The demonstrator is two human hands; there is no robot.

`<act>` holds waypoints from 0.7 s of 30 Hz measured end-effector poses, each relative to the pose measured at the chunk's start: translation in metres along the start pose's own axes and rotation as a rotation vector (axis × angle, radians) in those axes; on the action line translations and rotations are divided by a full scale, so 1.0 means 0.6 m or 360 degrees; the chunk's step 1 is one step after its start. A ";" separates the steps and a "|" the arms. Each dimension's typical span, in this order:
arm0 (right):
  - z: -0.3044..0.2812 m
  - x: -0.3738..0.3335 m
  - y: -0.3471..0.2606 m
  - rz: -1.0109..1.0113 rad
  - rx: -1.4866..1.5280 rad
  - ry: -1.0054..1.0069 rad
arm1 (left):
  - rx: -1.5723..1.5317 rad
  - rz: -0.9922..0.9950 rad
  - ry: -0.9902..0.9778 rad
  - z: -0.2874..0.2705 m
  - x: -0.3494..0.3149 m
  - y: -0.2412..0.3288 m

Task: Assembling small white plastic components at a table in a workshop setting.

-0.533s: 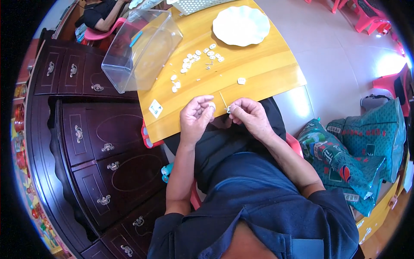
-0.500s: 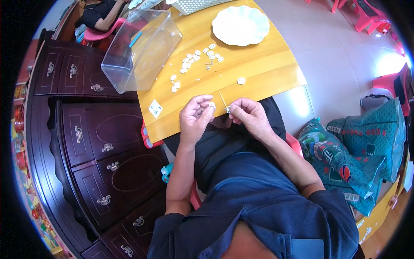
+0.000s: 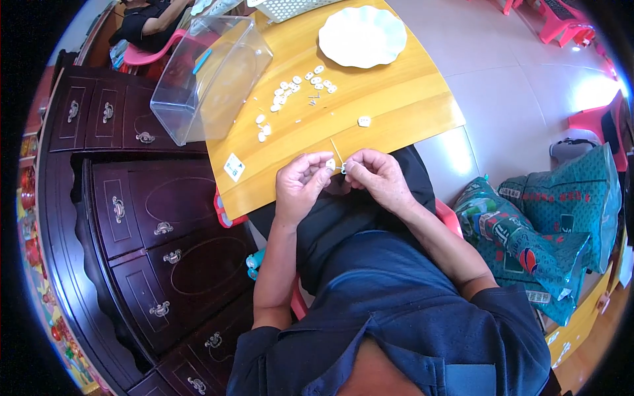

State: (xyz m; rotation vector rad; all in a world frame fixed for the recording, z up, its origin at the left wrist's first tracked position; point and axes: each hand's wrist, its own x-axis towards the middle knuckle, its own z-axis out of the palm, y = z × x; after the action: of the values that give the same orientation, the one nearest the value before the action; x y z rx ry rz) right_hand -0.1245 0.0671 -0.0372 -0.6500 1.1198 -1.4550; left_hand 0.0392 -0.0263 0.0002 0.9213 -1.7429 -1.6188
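Observation:
My left hand (image 3: 300, 187) pinches a small white oval piece (image 3: 330, 163) between thumb and fingers at the near edge of the yellow wooden table (image 3: 396, 112). My right hand (image 3: 376, 177) faces it, fingertips closed on a tiny metal part (image 3: 343, 167) that meets the white piece. A thin pale strip (image 3: 336, 151) lies on the table just beyond the two hands. Several more white pieces (image 3: 294, 89) are scattered farther up the table, and one lies alone (image 3: 364, 121).
A clear plastic box (image 3: 211, 76) stands at the table's left. A white scalloped plate (image 3: 362, 36) sits at the far side, a white basket (image 3: 290, 8) beyond it. A dark wooden cabinet (image 3: 139, 218) stands to the left, green printed bags (image 3: 548, 224) at right. Another person (image 3: 148, 20) sits at the top left.

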 end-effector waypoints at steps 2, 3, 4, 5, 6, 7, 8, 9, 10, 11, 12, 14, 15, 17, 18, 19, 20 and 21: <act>0.000 0.001 0.002 -0.0003 -0.0007 -0.0009 | 0.0013 -0.0007 -0.0019 -0.003 -0.001 -0.003; 0.000 0.000 0.002 -0.0005 -0.0007 -0.0008 | 0.0028 0.0016 -0.0044 -0.004 -0.001 -0.003; 0.000 0.000 0.003 -0.0008 -0.0016 -0.0009 | 0.0044 0.0038 -0.0069 -0.004 -0.002 -0.003; -0.001 0.000 0.004 -0.0011 -0.0024 -0.0010 | 0.0044 0.0039 -0.0070 -0.004 -0.002 -0.003; -0.001 0.000 0.003 -0.0012 -0.0025 -0.0009 | 0.0039 0.0041 -0.0064 -0.003 -0.001 -0.002; -0.001 0.000 0.003 -0.0019 -0.0031 -0.0005 | 0.0034 0.0042 -0.0058 -0.002 -0.001 -0.002; -0.001 -0.001 0.003 -0.0025 -0.0037 -0.0001 | 0.0034 0.0042 -0.0059 0.000 -0.001 0.000; -0.002 0.000 0.003 -0.0027 -0.0036 0.0000 | -0.0022 0.0022 -0.0045 0.002 0.000 0.004; -0.002 0.001 0.003 -0.0029 -0.0051 0.0004 | -0.0079 0.0002 -0.0031 0.004 0.000 0.006; -0.002 0.001 0.003 -0.0031 -0.0066 0.0009 | -0.0078 0.0003 -0.0032 0.003 0.000 0.005; -0.002 0.001 0.002 -0.0032 -0.0065 0.0011 | -0.0074 0.0002 -0.0047 0.001 0.000 0.003; -0.002 0.002 0.001 -0.0033 -0.0087 0.0024 | -0.0069 0.0001 -0.0064 -0.001 0.001 0.000; -0.001 0.002 0.001 -0.0033 -0.0085 0.0024 | -0.0063 -0.0005 -0.0075 -0.002 0.001 0.000; 0.000 0.002 0.002 -0.0042 -0.0112 0.0030 | -0.0056 -0.0012 -0.0086 -0.003 0.000 -0.002; -0.001 0.002 0.003 -0.0043 -0.0112 0.0031 | -0.0051 -0.0008 -0.0085 -0.003 0.001 -0.003; -0.001 0.002 0.003 -0.0030 -0.0133 0.0009 | -0.0047 -0.0003 -0.0083 -0.003 0.001 -0.003; -0.002 0.002 0.003 -0.0018 -0.0154 -0.0013 | -0.0046 -0.0002 -0.0083 -0.003 0.001 -0.003; -0.002 0.002 0.002 -0.0019 -0.0153 -0.0012 | -0.0047 -0.0004 -0.0096 -0.003 0.001 -0.001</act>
State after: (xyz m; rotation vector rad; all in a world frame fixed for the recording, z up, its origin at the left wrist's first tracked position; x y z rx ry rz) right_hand -0.1252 0.0667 -0.0392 -0.7297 1.1873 -1.4148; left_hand 0.0406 -0.0279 -0.0004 0.8697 -1.7539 -1.6856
